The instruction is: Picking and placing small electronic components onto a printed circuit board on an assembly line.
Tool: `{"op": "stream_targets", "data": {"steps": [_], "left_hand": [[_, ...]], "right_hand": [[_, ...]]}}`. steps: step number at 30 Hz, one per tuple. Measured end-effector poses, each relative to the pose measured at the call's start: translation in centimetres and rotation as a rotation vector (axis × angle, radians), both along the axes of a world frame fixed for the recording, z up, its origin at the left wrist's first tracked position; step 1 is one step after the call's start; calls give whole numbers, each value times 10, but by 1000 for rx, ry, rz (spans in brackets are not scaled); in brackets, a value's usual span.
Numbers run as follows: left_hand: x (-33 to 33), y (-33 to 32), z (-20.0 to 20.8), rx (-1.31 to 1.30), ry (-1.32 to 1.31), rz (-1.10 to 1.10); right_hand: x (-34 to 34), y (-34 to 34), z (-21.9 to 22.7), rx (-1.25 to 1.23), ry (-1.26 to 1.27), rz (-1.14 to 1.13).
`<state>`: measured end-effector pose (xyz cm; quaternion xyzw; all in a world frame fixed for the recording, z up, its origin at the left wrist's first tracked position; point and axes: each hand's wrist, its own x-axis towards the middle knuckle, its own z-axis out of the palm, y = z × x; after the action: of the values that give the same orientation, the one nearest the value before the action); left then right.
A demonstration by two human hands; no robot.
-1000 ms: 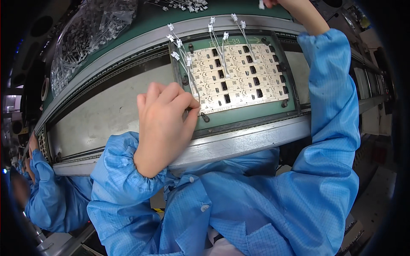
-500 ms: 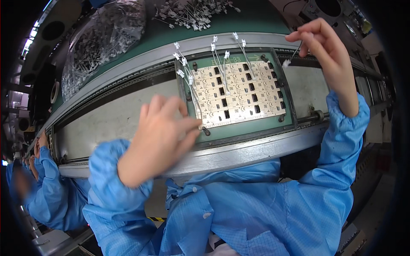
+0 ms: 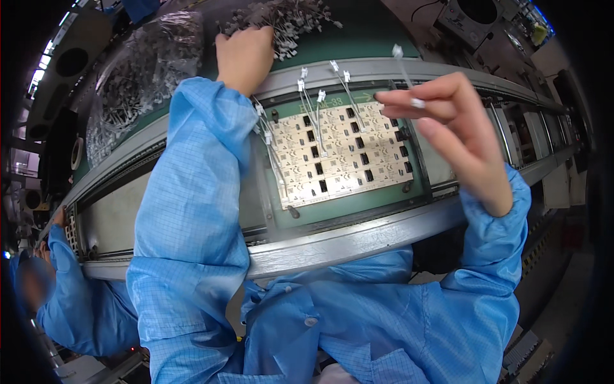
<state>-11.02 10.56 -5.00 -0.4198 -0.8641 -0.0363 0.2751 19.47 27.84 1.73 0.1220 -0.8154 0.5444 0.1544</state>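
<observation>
My left hand [image 3: 245, 59] reaches over the far rail to a pile of white-ended connector wires [image 3: 291, 29]. Its fingertips are hidden, so its grip does not show. My right hand [image 3: 457, 121] is raised over the right end of a panel of white circuit boards [image 3: 342, 153]. Between its fingers is a short connector wire [image 3: 401, 67], one white plug sticking up beyond the fingers and another white end at the fingers. The panel carries black components and lies in a green carrier [image 3: 352, 208]. Several connector wires [image 3: 313, 105] stand on its left and middle columns, plugs toward the far rail.
The carrier rests between the metal rails [image 3: 358, 233] of a conveyor. A clear plastic bag [image 3: 150, 77] full of connector wires lies far left on the green surface, beside a roll of tape [image 3: 77, 153]. A co-worker in a blue sleeve [image 3: 83, 301] is at the left.
My left hand has gone from the panel's near left corner to the far wire pile. My right hand has come lower and left, still with its wire. The view has shifted slightly.
</observation>
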Motion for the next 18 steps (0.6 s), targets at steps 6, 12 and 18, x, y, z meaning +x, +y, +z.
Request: {"op": "stream_targets", "data": {"steps": [6,12,18], "left_hand": [[-14,-4,-11,168,-199,39],[-74,-32,-25,384,-459,-20],[-47,-25,0,891,-1123,-137]], "right_hand": [[-18,-20,-32,506,109,-115],[-25,0,-47,500,124,-118],[-25,1,-55,742,255,-117]]}}
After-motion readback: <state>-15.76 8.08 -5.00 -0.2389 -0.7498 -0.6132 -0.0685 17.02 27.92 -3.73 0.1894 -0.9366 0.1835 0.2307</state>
